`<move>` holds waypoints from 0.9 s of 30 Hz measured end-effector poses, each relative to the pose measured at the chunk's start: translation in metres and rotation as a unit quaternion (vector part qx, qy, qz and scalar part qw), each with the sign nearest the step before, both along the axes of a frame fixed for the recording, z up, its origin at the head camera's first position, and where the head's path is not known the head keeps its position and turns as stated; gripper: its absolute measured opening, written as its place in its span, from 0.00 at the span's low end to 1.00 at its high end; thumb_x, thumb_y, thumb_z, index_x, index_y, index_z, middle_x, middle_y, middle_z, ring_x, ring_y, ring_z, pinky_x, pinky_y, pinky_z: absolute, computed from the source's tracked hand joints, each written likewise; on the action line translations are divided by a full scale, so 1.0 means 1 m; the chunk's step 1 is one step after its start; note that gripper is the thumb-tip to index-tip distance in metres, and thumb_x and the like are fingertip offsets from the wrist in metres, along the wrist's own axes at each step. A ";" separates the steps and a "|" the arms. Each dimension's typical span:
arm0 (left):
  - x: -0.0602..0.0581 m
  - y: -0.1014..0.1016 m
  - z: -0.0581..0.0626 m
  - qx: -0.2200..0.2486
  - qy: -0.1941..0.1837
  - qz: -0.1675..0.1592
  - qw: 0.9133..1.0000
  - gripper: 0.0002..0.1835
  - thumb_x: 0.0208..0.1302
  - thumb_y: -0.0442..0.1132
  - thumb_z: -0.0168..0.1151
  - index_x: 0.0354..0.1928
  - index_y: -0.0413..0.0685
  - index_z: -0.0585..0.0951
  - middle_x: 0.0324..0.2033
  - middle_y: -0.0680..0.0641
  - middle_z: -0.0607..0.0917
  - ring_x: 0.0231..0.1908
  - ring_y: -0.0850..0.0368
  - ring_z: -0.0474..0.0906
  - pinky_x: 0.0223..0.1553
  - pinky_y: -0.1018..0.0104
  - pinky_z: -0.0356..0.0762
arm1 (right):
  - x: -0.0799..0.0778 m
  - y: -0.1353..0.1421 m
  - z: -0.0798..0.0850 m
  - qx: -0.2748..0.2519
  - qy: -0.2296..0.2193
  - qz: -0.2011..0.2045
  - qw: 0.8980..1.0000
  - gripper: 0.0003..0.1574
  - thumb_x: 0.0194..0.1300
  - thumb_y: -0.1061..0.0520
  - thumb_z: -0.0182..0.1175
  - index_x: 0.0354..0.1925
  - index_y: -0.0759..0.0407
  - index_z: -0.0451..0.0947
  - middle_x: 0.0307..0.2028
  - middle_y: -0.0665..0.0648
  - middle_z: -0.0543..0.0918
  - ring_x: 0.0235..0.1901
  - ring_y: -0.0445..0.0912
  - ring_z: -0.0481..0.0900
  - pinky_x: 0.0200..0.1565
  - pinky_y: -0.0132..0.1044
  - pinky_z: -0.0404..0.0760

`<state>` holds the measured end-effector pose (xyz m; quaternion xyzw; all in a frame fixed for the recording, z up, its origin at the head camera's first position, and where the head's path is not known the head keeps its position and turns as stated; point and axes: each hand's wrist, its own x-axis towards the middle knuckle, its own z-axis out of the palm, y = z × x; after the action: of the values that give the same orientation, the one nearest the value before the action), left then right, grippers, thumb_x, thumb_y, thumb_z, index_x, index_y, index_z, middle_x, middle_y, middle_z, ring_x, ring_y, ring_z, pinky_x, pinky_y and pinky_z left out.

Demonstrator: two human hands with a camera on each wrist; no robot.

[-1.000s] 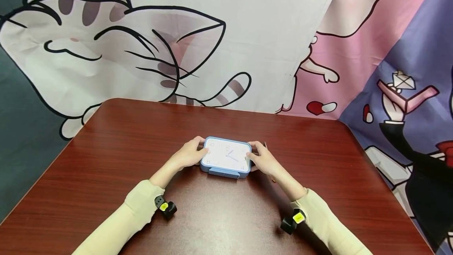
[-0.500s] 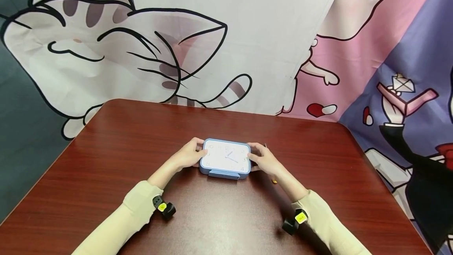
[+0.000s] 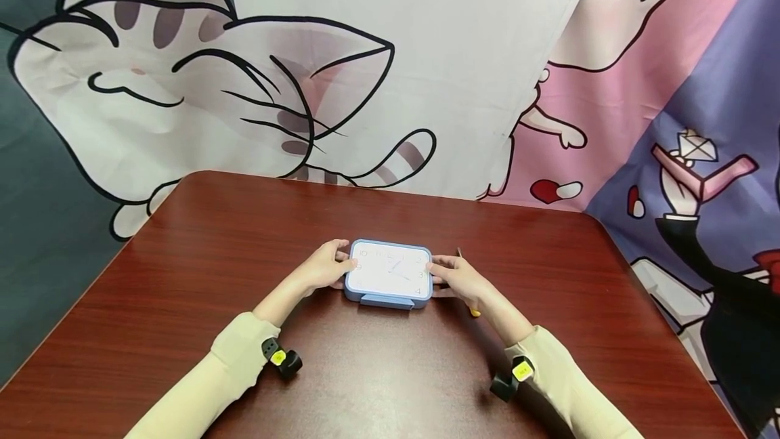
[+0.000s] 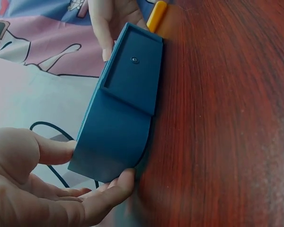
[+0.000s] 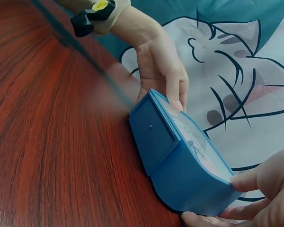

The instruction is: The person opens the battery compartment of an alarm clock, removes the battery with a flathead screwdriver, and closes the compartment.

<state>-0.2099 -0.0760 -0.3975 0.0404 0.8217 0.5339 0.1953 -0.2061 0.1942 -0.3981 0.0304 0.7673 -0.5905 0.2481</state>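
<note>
A blue rectangular clock [image 3: 390, 271] with a white face lies tilted back at the middle of the table, face toward the head camera. My left hand [image 3: 323, 266] grips its left end, thumb on the face's edge and fingers round the side. At the opposite end my right hand [image 3: 458, 280] holds it the same way. In the left wrist view the clock's blue underside [image 4: 118, 118] shows a recessed panel with a small screw. The right wrist view has my right hand's thumb and fingers [image 5: 248, 182] pinching the near corner.
A slim tool with a yellow handle [image 3: 474, 312] lies on the table under my right hand, mostly hidden by it. The reddish-brown wooden table [image 3: 244, 249] ends at a cartoon-printed cloth [image 3: 475, 53] behind.
My right hand's fingers have shifted slightly down along the clock's right side, and more of the yellow handle shows. The clock stays nearly in place; the head view has moved a little.
</note>
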 end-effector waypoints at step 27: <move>-0.010 -0.009 -0.003 0.051 -0.062 0.020 0.997 0.27 0.66 0.47 0.49 0.59 0.34 0.67 0.49 0.37 0.75 0.40 0.55 0.76 0.35 0.63 0.85 | -0.001 0.000 0.000 -0.047 -0.012 -0.039 0.998 0.35 0.65 0.52 0.53 0.62 0.70 0.58 0.41 0.55 0.80 0.36 0.41 0.80 0.41 0.38 0.85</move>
<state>-0.2199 -0.0855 -0.4001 0.0010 0.7804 0.5801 0.2332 -0.2068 0.1942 -0.3982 0.0551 0.7337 -0.6350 0.2352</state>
